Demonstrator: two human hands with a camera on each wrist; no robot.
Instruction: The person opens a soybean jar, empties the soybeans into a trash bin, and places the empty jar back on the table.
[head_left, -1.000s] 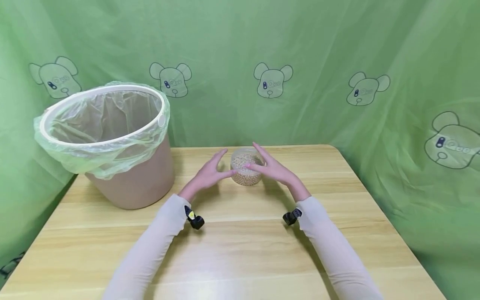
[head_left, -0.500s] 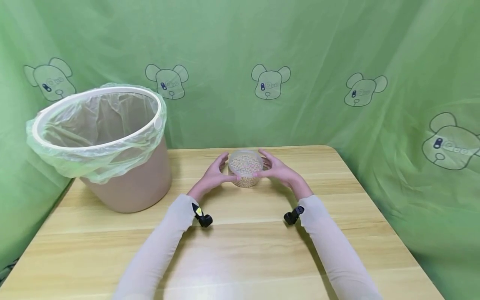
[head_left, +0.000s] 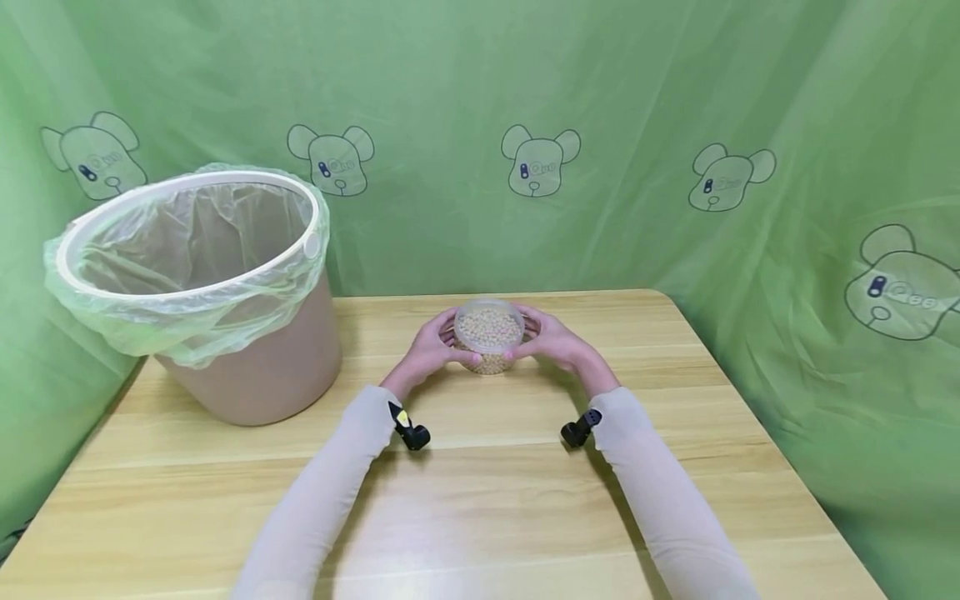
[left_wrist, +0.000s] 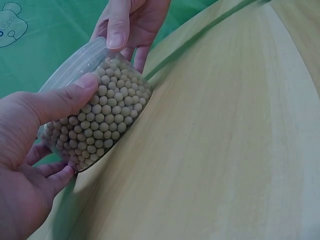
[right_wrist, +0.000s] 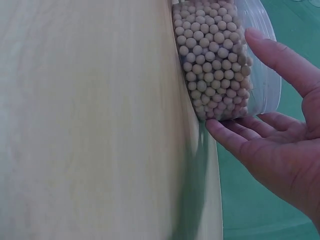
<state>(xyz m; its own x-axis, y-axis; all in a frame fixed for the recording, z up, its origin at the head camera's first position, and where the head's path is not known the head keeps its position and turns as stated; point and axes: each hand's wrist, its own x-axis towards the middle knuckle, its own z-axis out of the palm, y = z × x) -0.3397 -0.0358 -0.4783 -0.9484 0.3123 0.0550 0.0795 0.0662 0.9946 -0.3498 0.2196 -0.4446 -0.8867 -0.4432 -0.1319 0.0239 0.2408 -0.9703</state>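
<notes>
A clear round plastic tub (head_left: 490,326) full of small round beige balls (left_wrist: 107,112) sits near the table's back edge, with a translucent band at its top (right_wrist: 264,60). My left hand (head_left: 429,348) grips its left side, thumb on the near wall and fingers curled round the far side. From the right, my right hand (head_left: 557,342) holds it the same way, with its thumb close to the left one in the head view. In the right wrist view the fingertips (right_wrist: 215,126) lie low against the tub's wall. Both hands partly cover its sides.
A large pinkish bin (head_left: 262,367) with a white ring and a thin green liner bag (head_left: 300,287) stands on the left of the wooden table (head_left: 480,500). Green curtain (head_left: 435,208) with bear-head prints hangs behind and at both sides.
Both hands have closed in on the tub from either side and now hold it. The thumbs came together on its near wall. The view has shifted slightly.
</notes>
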